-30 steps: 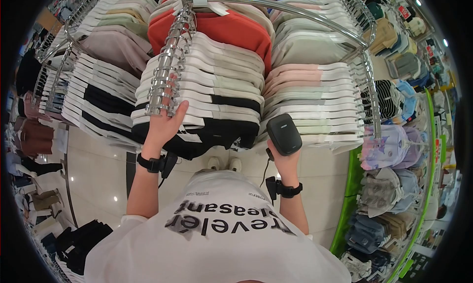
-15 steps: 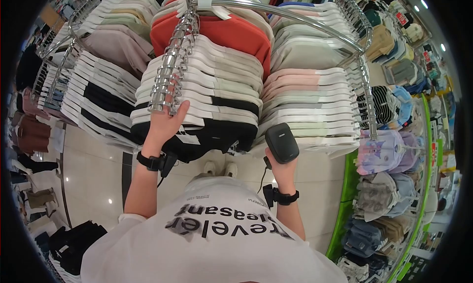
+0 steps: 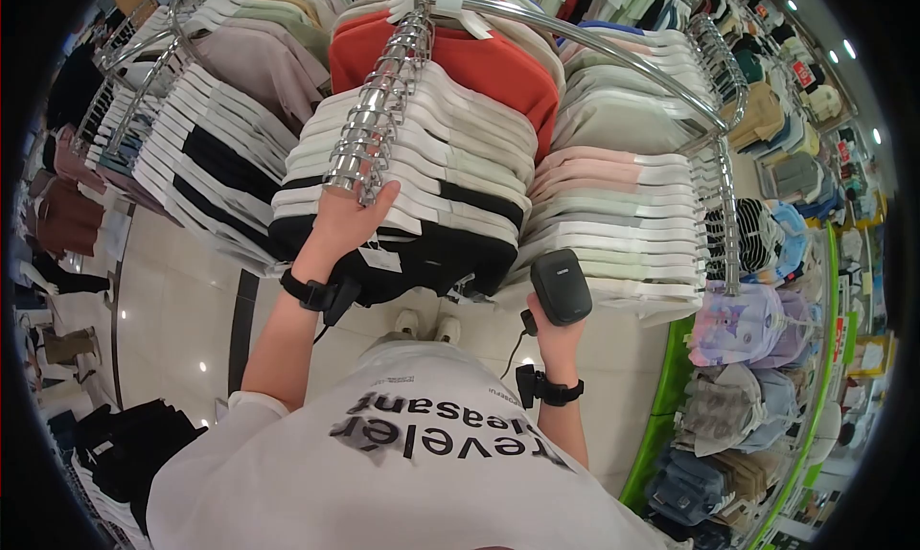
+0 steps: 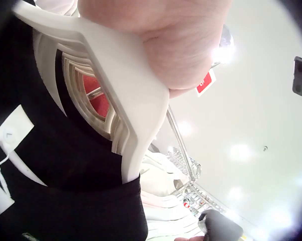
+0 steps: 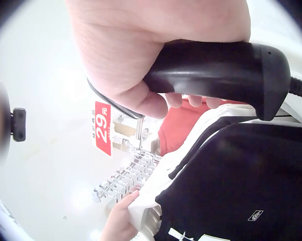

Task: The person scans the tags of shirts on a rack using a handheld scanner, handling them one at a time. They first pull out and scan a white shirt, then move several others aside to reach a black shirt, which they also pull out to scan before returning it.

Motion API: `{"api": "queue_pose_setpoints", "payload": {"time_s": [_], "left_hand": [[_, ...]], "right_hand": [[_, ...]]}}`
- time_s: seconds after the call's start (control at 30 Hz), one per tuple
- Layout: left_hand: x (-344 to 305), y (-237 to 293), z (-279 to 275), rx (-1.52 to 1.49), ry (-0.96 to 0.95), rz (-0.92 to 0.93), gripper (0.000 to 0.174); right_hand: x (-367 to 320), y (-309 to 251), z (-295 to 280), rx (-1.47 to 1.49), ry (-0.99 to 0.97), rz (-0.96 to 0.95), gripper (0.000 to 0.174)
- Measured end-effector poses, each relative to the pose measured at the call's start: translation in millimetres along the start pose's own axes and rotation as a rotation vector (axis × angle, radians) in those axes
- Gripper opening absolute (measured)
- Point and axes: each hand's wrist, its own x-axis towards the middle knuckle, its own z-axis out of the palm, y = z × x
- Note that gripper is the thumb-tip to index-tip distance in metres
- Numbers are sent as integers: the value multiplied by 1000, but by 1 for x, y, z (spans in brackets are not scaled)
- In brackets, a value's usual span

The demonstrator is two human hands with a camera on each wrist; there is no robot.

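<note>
At the front of the middle rail, my left hand [image 3: 337,226] grips the neck of the front white hanger [image 4: 133,83]. Its thumb lies to the right of the metal hooks [image 3: 369,133]; the other fingers are mostly hidden behind them. A black top [image 3: 422,263] with a white tag [image 3: 380,259] hangs from this hanger. Off to the right, my right hand [image 3: 558,344] is wrapped round the handle of a black handheld scanner [image 3: 561,287]. A cable runs from the handle's end [image 5: 273,83]. The scanner's head is up, close in front of the right-hand row of clothes.
Pale and pink tops [image 3: 613,229] hang on the right rail, white and black ones [image 3: 216,162] on the left. A red top [image 3: 460,66] hangs farther back. A curved metal bar [image 3: 594,47] joins the rails. A red 29 price sign [image 5: 103,128] stands above.
The head view has swung, so the rack sits farther right in it. My left hand stays on the hanger, and my right hand keeps the scanner at about the same spot.
</note>
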Motion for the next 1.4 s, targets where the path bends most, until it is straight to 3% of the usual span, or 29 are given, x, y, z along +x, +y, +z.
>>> {"api": "queue_pose_setpoints", "payload": {"time_s": [0.07, 0.27, 0.43, 0.5, 0.6, 0.77, 0.83, 0.97, 1.03, 1.1, 1.2, 1.33, 1.4], "left_hand": [[-1, -2, -2, 106, 0, 10, 57], [-2, 0, 2, 36, 32, -29, 53], [-5, -2, -3, 128, -7, -84, 43], [-4, -1, -5, 108, -159, -190, 60], [-6, -11, -4, -31, -181, -223, 61], [-3, -8, -11, -30, -201, -108, 63], [-2, -14, -8, -27, -100, 52, 61], [-1, -9, -11, -82, -135, -3, 60], [-1, -3, -13, -39, -106, 55, 58], [-2, 4, -16, 0, -186, -120, 56], [-5, 0, -15, 17, -176, -134, 57], [-3, -7, -10, -15, -103, 87, 58], [-3, -7, -10, -32, -122, 59, 58]], "right_hand": [[0, 0, 1, -5, -1, -14, 30], [0, 0, 4, 7, -31, -5, 27], [1, -15, 10, -26, -211, 0, 25], [3, -10, 13, -17, -217, -24, 25], [5, -6, 14, -11, -200, -51, 25], [8, -19, 12, -21, -116, -73, 24], [7, -20, 13, 7, -96, -55, 24], [4, -20, 11, 13, -103, -37, 25], [3, -18, 12, 23, -105, -40, 24], [1, -19, 12, 30, -102, -40, 23], [-2, -21, 14, 32, -96, -33, 20], [-3, -13, 9, 42, -82, -10, 25], [-5, -12, 4, 22, -55, -6, 25]]}}
